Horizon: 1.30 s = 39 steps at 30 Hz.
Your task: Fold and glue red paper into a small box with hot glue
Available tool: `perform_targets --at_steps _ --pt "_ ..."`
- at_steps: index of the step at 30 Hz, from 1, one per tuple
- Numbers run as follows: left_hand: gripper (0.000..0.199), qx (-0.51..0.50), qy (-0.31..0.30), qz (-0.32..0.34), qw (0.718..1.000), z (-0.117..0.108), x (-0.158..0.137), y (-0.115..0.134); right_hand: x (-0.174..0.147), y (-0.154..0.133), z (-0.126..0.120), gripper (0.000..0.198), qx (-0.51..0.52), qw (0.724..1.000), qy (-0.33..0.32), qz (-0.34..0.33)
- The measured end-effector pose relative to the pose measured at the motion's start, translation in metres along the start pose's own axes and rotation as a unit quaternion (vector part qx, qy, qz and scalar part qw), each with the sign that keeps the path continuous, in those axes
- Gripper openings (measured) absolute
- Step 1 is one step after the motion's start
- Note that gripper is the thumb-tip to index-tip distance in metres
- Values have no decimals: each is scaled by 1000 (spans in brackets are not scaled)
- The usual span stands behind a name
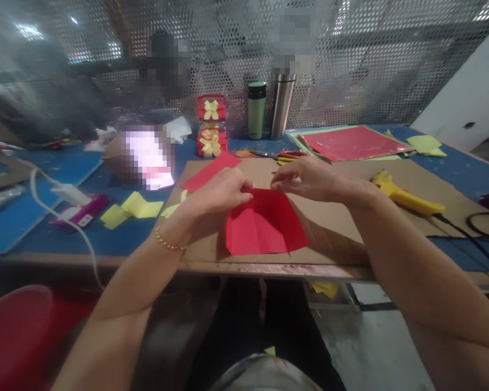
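Note:
A folded red paper box (263, 228) stands on a flat sheet of cardboard near the table's front edge, its creased inside facing me. My left hand (233, 187) pinches its far left edge between thumb and fingers. At the far right edge, my right hand (299, 176) has its fingers curled with the tips closed on the paper. Behind my left hand lies a flat red paper strip (212, 169). Yellow paper pieces (175, 205) peek out beside my left wrist.
A yellow glue gun (411, 198) with a black cable lies right on the cardboard (334, 217). Scissors (269, 155) lie beyond my hands. Red boxes with yellow bows (211, 133), a green cup (256, 111) and a steel flask (283, 108) stand behind. A lit phone (149, 157) leans left.

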State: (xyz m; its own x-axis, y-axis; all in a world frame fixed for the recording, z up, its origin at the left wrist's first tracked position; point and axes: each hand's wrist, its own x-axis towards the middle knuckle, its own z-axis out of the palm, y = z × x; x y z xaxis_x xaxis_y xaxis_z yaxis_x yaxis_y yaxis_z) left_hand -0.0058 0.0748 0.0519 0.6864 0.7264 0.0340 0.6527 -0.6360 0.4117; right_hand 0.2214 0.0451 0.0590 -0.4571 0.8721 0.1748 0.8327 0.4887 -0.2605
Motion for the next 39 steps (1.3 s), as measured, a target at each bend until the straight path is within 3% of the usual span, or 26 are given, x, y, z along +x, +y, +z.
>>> perform_targets --at_steps 3,7,11,15,24,32,39 --pt "30 4 3 -7 1000 1 0 1 -2 3 -9 41 15 1000 -5 22" --pt "29 7 8 -17 1000 0 -1 3 -4 -3 -5 28 -7 999 -49 -8" --pt "25 8 3 -4 1000 -1 -3 5 -3 -7 7 32 -85 994 -60 28" --pt "24 13 -2 4 1000 -2 -3 6 1 -9 9 32 -95 992 -54 59" --pt "23 11 -18 6 1000 -4 -4 9 -2 -16 4 40 -59 997 -43 14" --pt "25 36 -21 12 999 -1 -2 2 3 -23 10 25 -60 995 -46 72" --pt "31 47 -22 -1 999 1 -2 5 3 -17 17 26 -52 998 -31 1"
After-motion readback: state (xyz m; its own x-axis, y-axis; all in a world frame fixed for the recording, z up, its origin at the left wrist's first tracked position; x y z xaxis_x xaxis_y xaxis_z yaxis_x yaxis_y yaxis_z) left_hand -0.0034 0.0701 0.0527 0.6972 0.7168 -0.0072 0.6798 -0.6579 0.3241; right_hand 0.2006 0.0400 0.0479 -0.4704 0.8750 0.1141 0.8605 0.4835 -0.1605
